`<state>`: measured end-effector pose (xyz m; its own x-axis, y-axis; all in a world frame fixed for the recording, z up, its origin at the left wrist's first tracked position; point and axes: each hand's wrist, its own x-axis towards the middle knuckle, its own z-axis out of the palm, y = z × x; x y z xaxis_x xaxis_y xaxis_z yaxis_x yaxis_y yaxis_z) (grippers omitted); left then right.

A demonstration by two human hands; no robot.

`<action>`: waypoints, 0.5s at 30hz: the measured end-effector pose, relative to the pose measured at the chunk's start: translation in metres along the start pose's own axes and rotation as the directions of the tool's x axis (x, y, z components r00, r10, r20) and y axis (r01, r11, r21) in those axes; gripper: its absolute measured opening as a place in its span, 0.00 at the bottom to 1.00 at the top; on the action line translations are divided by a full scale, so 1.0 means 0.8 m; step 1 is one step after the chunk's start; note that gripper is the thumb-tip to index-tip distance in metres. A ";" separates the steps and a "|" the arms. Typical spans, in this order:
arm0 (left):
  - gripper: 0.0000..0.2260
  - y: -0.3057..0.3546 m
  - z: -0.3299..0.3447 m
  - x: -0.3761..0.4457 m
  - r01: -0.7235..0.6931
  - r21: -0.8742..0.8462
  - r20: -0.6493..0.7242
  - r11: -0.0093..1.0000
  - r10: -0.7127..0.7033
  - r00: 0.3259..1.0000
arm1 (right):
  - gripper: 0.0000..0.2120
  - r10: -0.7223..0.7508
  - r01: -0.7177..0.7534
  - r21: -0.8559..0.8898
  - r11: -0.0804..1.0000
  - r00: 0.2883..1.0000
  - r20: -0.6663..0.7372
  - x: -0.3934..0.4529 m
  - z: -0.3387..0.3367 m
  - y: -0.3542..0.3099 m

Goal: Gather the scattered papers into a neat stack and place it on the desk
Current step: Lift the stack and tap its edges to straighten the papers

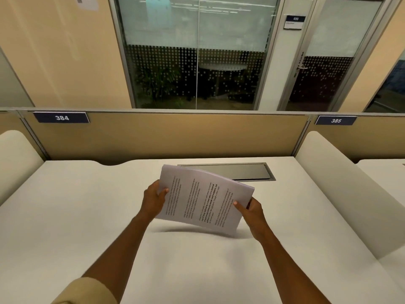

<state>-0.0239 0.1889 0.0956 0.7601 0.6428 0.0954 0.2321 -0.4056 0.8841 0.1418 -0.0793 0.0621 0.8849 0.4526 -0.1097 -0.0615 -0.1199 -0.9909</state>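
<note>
Left hand (154, 199) pinches the left short edge of the paper stack (203, 199), thumb on top, fingers hidden under. Right hand (252, 212) clamps the lower right corner the same way, thumb on the printed face. Both hands closed on the sheets. The stack is held in the air over the middle of the tabletop (65, 216), tilted, the right end lower, the middle bowed up a little. A shadow lies on the tabletop under it, so it isn't touching. Printed text faces up, running sideways to the person. Sheets look roughly aligned, with slight fanning at the far right corner.

No loose papers visible anywhere on the tabletop; gathering looks done, placing not yet.

Beyond the stack, near the far edge, a recessed cable tray lid (228, 171). Partition panel (166, 137) behind it, tags 384 and 385.

Risks: the grip is only at the edges, so the bowed middle could sag and the sheets slide apart when one hand lets go. If the low right corner lands first, it could crumple or skew the pile. Set too far back, the stack would overlap the cable tray lid.
</note>
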 end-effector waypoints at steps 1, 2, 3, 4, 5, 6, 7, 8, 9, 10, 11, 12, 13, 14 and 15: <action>0.15 0.011 -0.006 0.007 -0.024 0.034 0.007 0.999 0.024 1.000 | 0.14 -0.015 0.015 0.004 1.000 1.000 -0.007 0.003 -0.004 -0.003; 0.14 0.022 -0.011 0.015 -0.057 0.070 0.013 0.996 0.056 0.998 | 0.15 -0.029 0.029 -0.006 1.000 0.999 -0.013 0.007 -0.008 -0.006; 0.13 0.033 -0.017 0.022 -0.079 0.106 0.018 0.991 0.077 0.997 | 0.15 -0.045 0.044 -0.032 0.999 0.999 -0.015 0.009 -0.011 -0.010; 0.11 0.039 -0.020 0.031 -0.108 0.136 0.019 0.985 0.106 0.994 | 0.15 -0.062 0.061 -0.066 0.996 0.998 -0.015 0.012 -0.014 -0.014; 0.08 0.050 -0.023 0.038 -0.124 0.160 0.021 0.979 0.122 0.992 | 0.14 -0.083 0.081 -0.099 0.992 0.996 -0.016 0.014 -0.017 -0.019; 0.06 0.057 -0.025 0.046 -0.144 0.182 0.028 0.973 0.141 0.990 | 0.13 -0.104 0.101 -0.127 0.987 0.994 -0.018 0.016 -0.019 -0.023; 0.06 0.067 -0.028 0.053 -0.158 0.211 0.047 0.965 0.151 0.987 | 0.12 -0.125 0.121 -0.155 0.980 0.992 -0.014 0.019 -0.020 -0.028; 0.05 0.076 -0.029 0.060 -0.181 0.232 0.077 0.956 0.168 0.983 | 0.12 -0.141 0.138 -0.190 0.972 0.990 0.000 0.021 -0.021 -0.032; 0.05 0.086 -0.032 0.064 -0.201 0.255 0.118 0.946 0.177 0.977 | 0.12 -0.153 0.154 -0.233 0.960 0.988 0.024 0.023 -0.022 -0.036; 0.06 0.096 -0.032 0.067 -0.231 0.268 0.156 0.935 0.194 0.969 | 0.13 -0.160 0.169 -0.279 0.945 0.986 0.057 0.023 -0.021 -0.040; 0.07 0.107 -0.033 0.069 -0.249 0.282 0.186 0.927 0.202 0.962 | 0.13 -0.163 0.185 -0.321 0.929 0.982 0.093 0.024 -0.018 -0.044; 0.08 0.116 -0.032 0.072 -0.280 0.296 0.210 0.913 0.224 0.952 | 0.14 -0.167 0.201 -0.353 0.914 0.978 0.125 0.024 -0.015 -0.047; 0.07 0.127 -0.030 0.073 -0.316 0.326 0.236 0.891 0.247 0.940 | 0.14 -0.176 0.221 -0.377 0.899 0.973 0.150 0.024 -0.011 -0.051; 0.07 0.137 -0.027 0.073 -0.366 0.363 0.268 0.857 0.280 0.922 | 0.14 -0.188 0.242 -0.394 0.887 0.967 0.169 0.024 -0.006 -0.054; 0.05 0.149 -0.022 0.072 -0.407 0.395 0.300 0.824 0.303 0.905 | 0.14 -0.203 0.261 -0.401 0.878 0.962 0.183 0.024 -0.001 -0.057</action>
<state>0.0364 0.1889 0.2147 0.9398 0.2640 0.2168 0.1221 -0.8523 0.5087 0.1619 -0.0659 0.1053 0.7791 0.6217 0.0809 0.3622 -0.3410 -0.8675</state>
